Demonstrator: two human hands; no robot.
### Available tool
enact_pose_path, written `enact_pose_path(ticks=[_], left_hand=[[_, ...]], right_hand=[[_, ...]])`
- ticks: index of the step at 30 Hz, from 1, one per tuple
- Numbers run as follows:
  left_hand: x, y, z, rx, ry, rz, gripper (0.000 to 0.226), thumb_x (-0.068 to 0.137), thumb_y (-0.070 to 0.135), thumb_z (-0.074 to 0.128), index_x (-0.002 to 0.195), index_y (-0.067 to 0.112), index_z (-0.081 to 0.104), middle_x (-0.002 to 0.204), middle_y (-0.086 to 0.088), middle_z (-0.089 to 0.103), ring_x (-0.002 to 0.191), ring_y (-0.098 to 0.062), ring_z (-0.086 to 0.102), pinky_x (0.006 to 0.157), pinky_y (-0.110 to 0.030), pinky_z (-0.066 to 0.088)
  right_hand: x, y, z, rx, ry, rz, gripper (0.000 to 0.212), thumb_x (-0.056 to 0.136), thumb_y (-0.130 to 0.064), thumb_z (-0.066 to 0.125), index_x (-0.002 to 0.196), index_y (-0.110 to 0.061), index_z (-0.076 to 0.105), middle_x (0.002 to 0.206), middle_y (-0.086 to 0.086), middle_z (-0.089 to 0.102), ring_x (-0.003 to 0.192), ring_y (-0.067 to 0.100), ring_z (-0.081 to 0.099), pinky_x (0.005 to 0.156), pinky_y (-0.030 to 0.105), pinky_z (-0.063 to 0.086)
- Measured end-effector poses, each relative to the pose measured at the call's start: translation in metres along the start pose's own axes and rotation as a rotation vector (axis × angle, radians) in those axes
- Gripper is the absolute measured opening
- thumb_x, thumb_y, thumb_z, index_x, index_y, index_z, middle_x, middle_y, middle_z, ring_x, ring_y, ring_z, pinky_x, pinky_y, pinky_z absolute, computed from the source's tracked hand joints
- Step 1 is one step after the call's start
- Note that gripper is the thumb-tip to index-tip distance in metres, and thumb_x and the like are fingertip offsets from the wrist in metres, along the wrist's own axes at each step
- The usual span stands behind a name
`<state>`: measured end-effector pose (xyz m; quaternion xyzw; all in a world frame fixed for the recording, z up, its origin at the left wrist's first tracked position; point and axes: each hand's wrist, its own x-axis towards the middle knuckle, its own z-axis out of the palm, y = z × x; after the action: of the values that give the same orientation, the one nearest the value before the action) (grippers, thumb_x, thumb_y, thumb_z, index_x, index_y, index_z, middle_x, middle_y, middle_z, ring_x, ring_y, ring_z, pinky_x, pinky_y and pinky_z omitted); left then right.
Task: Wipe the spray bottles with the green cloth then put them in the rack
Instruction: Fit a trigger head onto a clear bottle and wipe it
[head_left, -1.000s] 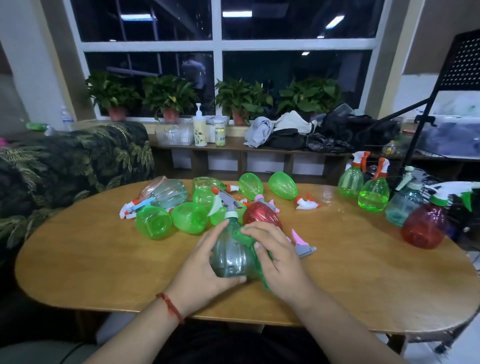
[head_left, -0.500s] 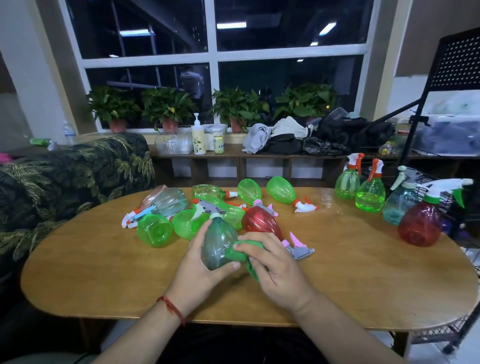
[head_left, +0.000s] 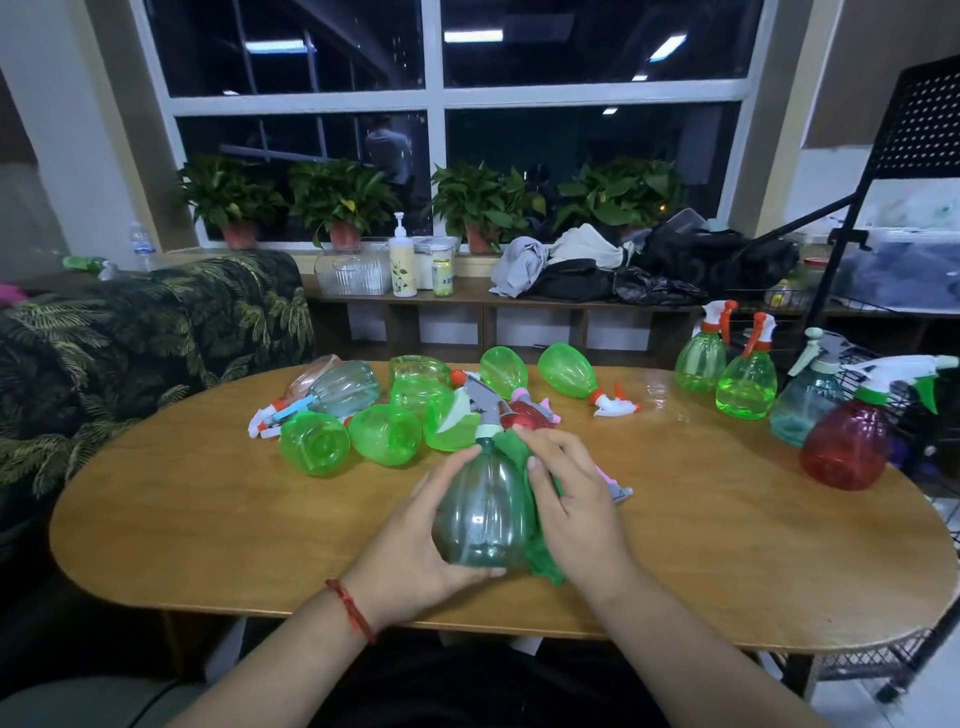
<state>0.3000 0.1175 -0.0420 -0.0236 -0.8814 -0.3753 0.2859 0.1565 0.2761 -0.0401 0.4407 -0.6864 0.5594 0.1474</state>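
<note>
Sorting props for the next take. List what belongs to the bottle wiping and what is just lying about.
Job: translucent teal plastic spray bottle in left hand; green cloth under right hand; green plastic bottles lying piled; black wire rack.
Lying about: potted green plants; white pump dispenser; heap of clothes.

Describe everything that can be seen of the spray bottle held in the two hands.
The spray bottle is a round, ribbed body of clear plastic with a grey-green tint, seemingly empty, with a pale collar and a grey and white trigger head on top. It stands about upright over the near middle of the wooden table. The left hand grips its left side and base; the right hand holds the green cloth against its right side.
</note>
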Motion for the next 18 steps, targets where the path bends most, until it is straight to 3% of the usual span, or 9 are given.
enact_pose_path(ticks=[3, 6, 11, 18], left_hand=[[-0.001, -0.001, 0.001, -0.023, -0.026, -0.012, 0.117, 0.066, 0.044, 0.102, 0.16, 0.043, 0.032, 0.157, 0.021, 0.045, 0.146, -0.013, 0.05, 0.121, -0.043, 0.043], [0.0, 0.0, 0.0, -0.004, -0.041, -0.033, 0.119, 0.064, 0.05, 0.102, 0.158, 0.05, 0.03, 0.157, 0.031, 0.041, 0.145, -0.004, 0.049, 0.122, -0.04, 0.043], [0.002, -0.003, 0.002, 0.05, 0.02, -0.027, 0.116, 0.066, 0.052, 0.099, 0.159, 0.051, 0.03, 0.153, 0.028, 0.042, 0.144, -0.005, 0.047, 0.12, -0.037, 0.045], [0.005, -0.011, 0.001, -0.057, 0.147, -0.172, 0.124, 0.064, 0.044, 0.103, 0.161, 0.052, 0.026, 0.158, 0.019, 0.047, 0.143, -0.006, 0.051, 0.121, -0.04, 0.045]], right_hand=[[0.0, -0.001, -0.002, 0.047, -0.016, 0.025, 0.04, 0.111, -0.013, 0.054, 0.145, -0.032, 0.066, 0.132, -0.021, 0.061, 0.133, 0.013, 0.057, 0.11, 0.016, 0.041], [0.0, -0.002, -0.004, 0.063, -0.012, 0.003, 0.04, 0.111, -0.008, 0.054, 0.142, -0.029, 0.069, 0.132, -0.017, 0.063, 0.132, 0.014, 0.059, 0.11, 0.017, 0.042], [-0.001, 0.0, -0.004, 0.027, -0.02, -0.078, 0.043, 0.108, 0.001, 0.056, 0.137, -0.028, 0.071, 0.132, -0.009, 0.063, 0.13, 0.015, 0.06, 0.11, 0.022, 0.045], [-0.006, -0.004, -0.004, -0.06, -0.131, -0.36, 0.041, 0.103, 0.005, 0.055, 0.133, -0.015, 0.075, 0.135, 0.004, 0.06, 0.128, 0.02, 0.062, 0.105, 0.033, 0.052]])
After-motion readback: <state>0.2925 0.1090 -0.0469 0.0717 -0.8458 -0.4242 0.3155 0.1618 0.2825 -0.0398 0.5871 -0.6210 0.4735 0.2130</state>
